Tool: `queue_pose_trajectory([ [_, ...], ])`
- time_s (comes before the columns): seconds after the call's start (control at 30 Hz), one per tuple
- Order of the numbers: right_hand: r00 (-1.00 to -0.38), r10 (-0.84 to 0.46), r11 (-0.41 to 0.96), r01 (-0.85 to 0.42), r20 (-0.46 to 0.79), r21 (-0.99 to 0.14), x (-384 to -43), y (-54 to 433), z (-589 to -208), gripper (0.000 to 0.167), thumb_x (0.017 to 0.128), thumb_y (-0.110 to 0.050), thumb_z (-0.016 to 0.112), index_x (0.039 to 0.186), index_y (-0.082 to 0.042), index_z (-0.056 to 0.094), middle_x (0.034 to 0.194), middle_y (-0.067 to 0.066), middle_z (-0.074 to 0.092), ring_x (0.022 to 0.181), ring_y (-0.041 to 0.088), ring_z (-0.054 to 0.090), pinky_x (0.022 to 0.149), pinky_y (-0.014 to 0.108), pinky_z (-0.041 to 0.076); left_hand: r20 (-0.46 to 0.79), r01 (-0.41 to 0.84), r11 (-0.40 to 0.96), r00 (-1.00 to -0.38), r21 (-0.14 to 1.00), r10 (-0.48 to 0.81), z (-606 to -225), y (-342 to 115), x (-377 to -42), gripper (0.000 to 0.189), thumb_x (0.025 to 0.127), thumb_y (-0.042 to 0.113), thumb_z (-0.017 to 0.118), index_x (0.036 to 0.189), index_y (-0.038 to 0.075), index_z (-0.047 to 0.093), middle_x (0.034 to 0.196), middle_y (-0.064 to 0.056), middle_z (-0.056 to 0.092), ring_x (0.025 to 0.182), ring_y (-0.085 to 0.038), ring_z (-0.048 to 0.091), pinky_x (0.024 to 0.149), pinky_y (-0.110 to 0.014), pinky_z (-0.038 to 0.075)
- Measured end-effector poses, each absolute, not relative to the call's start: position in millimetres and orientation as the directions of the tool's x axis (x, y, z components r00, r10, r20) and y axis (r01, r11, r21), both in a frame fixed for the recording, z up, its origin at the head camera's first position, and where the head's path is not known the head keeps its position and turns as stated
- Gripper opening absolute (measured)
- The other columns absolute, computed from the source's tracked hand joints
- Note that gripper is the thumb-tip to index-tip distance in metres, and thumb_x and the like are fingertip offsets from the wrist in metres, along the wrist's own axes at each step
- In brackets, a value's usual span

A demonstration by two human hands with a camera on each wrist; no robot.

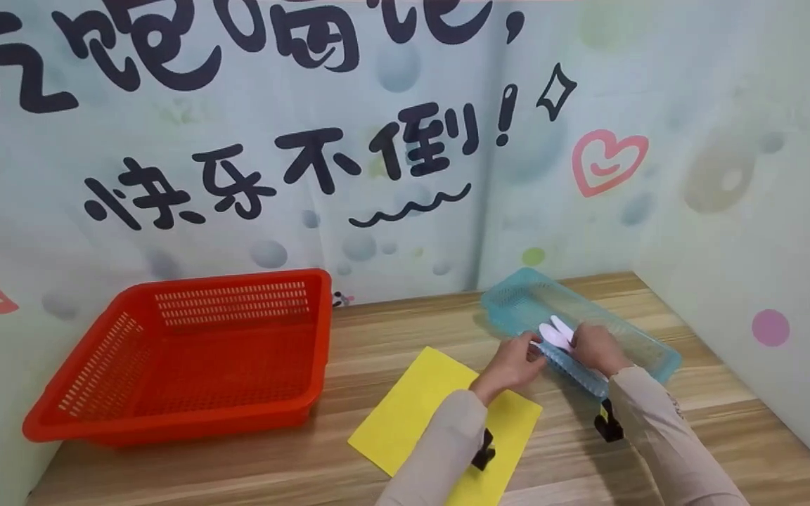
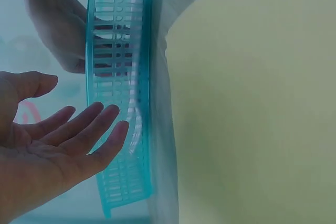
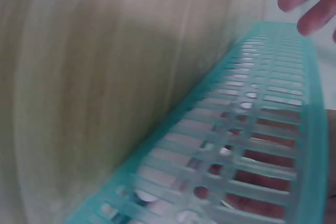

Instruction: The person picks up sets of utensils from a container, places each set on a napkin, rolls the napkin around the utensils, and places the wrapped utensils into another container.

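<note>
Two pale pink spoons (image 1: 555, 336) lie in the light blue slotted basket (image 1: 633, 337), their rounded ends toward its near left side. My right hand (image 1: 596, 346) reaches down into the basket at the spoons' handle ends. Slats partly cover its fingers in both wrist views, so the grasp is unclear. Beside the basket's near wall, my left hand (image 1: 514, 362) is held with palm and spread fingers showing in the left wrist view. Those fingers (image 2: 107, 145) are slightly bent and hold nothing. Pale spoon shapes (image 3: 168, 169) show through the slats in the right wrist view.
A large red basket (image 1: 317, 393) stands on the left of the wooden table (image 1: 349, 330). A yellow sheet (image 1: 412, 393) lies under my left forearm. A printed backdrop (image 1: 405, 246) closes off the back, and a pale wall (image 1: 728, 281) the right side.
</note>
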State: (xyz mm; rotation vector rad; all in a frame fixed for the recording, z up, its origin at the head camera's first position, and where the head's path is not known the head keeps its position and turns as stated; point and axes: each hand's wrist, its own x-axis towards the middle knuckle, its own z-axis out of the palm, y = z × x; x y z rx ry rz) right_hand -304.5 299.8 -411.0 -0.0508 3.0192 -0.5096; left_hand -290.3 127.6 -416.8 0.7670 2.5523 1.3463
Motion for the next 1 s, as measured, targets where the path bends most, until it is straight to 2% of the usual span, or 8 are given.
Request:
queue_pose_trajectory([
  [0.1,-0.996,0.005,0.937,0.036,-0.09,-0.346,-304,301,-414,0.014,0.081,-0.001,0.052,0.083,0.011,0.06,0.067,0.013,0.054,0.059,0.022,0.048,0.056,0.033,0.041,0.077,0.35,0.47,-0.859,0.81,0.507,-419,132,-289,0.028,0.087,0.012,0.056,0.113,0.006,0.051,0.109,-0.01,0.058,0.098,-0.013,0.056,0.082,-0.019,0.044],
  [0.23,-0.995,0.022,0.935,0.055,-0.098,-0.351,-305,301,-415,0.014,0.082,-0.002,0.051,0.081,0.009,0.059,0.065,0.01,0.05,0.058,0.022,0.047,0.054,0.031,0.039,0.035,0.306,0.478,-0.868,0.823,0.496,-420,135,-289,0.029,0.087,0.013,0.056,0.115,0.009,0.05,0.112,-0.007,0.057,0.101,-0.012,0.054,0.084,-0.02,0.044],
  [0.43,-0.987,0.016,0.917,0.078,-0.158,-0.392,-306,299,-414,0.017,0.086,-0.003,0.048,0.088,0.01,0.059,0.066,0.009,0.049,0.06,0.02,0.048,0.055,0.028,0.04,0.042,0.314,0.473,-0.864,0.823,0.501,-423,136,-289,0.029,0.087,0.014,0.057,0.115,0.008,0.05,0.113,-0.009,0.056,0.106,-0.017,0.053,0.087,-0.022,0.043],
  [0.53,-0.99,0.012,0.918,0.068,-0.143,-0.391,-306,300,-414,0.018,0.086,-0.003,0.049,0.094,0.012,0.057,0.071,0.012,0.052,0.063,0.022,0.049,0.059,0.032,0.042,0.06,0.336,0.476,-0.861,0.813,0.505,-423,134,-288,0.032,0.086,0.014,0.057,0.116,0.007,0.048,0.115,-0.01,0.055,0.108,-0.019,0.053,0.087,-0.022,0.042],
  [0.73,-0.997,-0.052,0.934,-0.066,0.05,-0.351,-304,301,-419,0.021,0.082,0.0,0.051,0.096,0.016,0.054,0.085,0.028,0.058,0.066,0.028,0.051,0.066,0.045,0.046,0.058,0.337,0.481,-0.861,0.809,0.506,-425,128,-288,0.047,0.086,0.017,0.058,0.127,0.006,0.038,0.122,-0.013,0.051,0.11,-0.021,0.05,0.091,-0.025,0.04],
  [0.93,-0.946,-0.057,0.922,-0.173,0.318,-0.348,-302,290,-414,0.02,0.081,0.0,0.055,0.094,0.015,0.058,0.08,0.027,0.061,0.058,0.025,0.05,0.056,0.042,0.045,0.047,0.294,0.459,-0.878,0.838,0.476,-422,122,-289,0.048,0.086,0.016,0.058,0.128,0.006,0.037,0.115,-0.015,0.053,0.091,-0.017,0.054,0.084,-0.024,0.043],
  [1.0,-0.925,-0.039,0.915,-0.185,0.377,-0.359,-301,283,-409,0.019,0.081,-0.001,0.056,0.093,0.014,0.059,0.076,0.025,0.061,0.055,0.024,0.048,0.052,0.039,0.043,0.04,0.268,0.436,-0.885,0.859,0.465,-419,119,-289,0.048,0.086,0.016,0.058,0.127,0.005,0.037,0.115,-0.015,0.053,0.092,-0.017,0.055,0.083,-0.025,0.044],
])
